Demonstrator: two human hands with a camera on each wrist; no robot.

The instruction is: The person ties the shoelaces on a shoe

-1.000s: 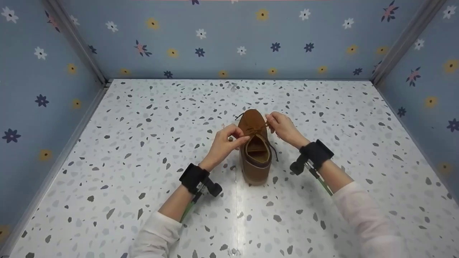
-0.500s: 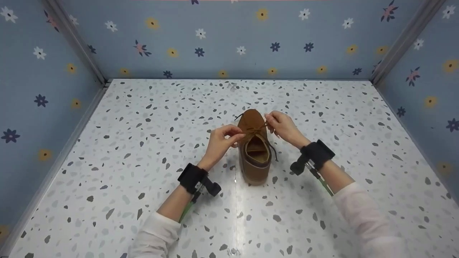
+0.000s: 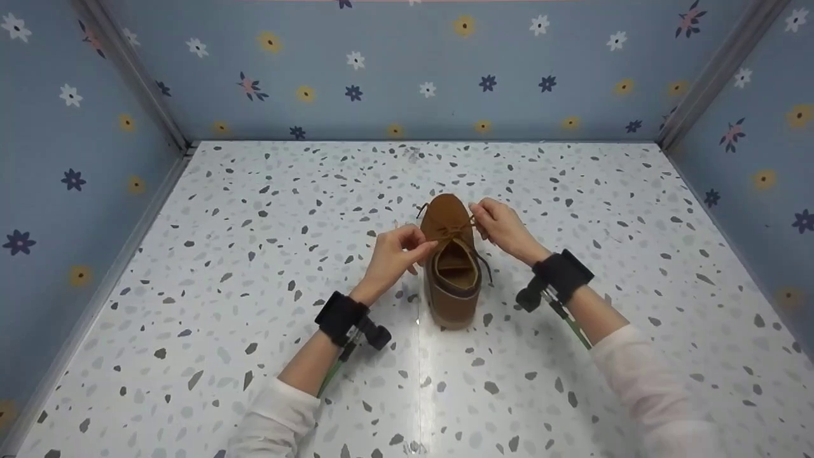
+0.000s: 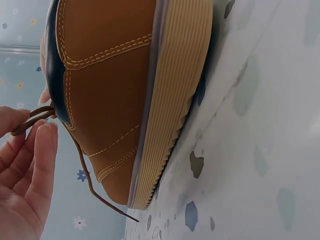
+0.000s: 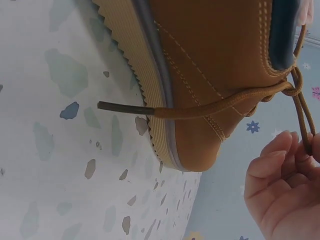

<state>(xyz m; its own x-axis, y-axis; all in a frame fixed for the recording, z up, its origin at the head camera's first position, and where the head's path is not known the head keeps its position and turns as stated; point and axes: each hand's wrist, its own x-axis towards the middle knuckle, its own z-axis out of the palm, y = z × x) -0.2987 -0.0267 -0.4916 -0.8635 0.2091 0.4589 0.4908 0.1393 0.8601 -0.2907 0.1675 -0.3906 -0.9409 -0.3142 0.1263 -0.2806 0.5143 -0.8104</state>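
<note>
A brown lace-up shoe [image 3: 453,310] stands on its sole, toe pointing away from me, midway between both hands. At its left side my left hand [image 3: 393,257] pinches a loop of the brown shoelace [image 4: 35,121] between thumb and fingers. Opposite, my right hand [image 3: 502,226] pinches another lace loop [image 5: 306,122]. The loops meet in a knot [image 5: 292,89] over the shoe's opening front. One loose lace end [image 4: 90,182] hangs down the left side, and the other lace end [image 5: 200,110] hangs down the right side with a dark tip.
The shoe stands on a white speckled tabletop [image 3: 286,210]. Blue flower-patterned panels [image 3: 407,70] enclose the back and both sides, joined by grey corner posts. Each wrist wears a black strap [image 3: 342,318] with a camera and a green cable.
My left hand has shifted slightly left, away from the shoe, then a little back, with the lace loop between its fingers. My right hand stays nearly still, and the shoe has barely moved.
</note>
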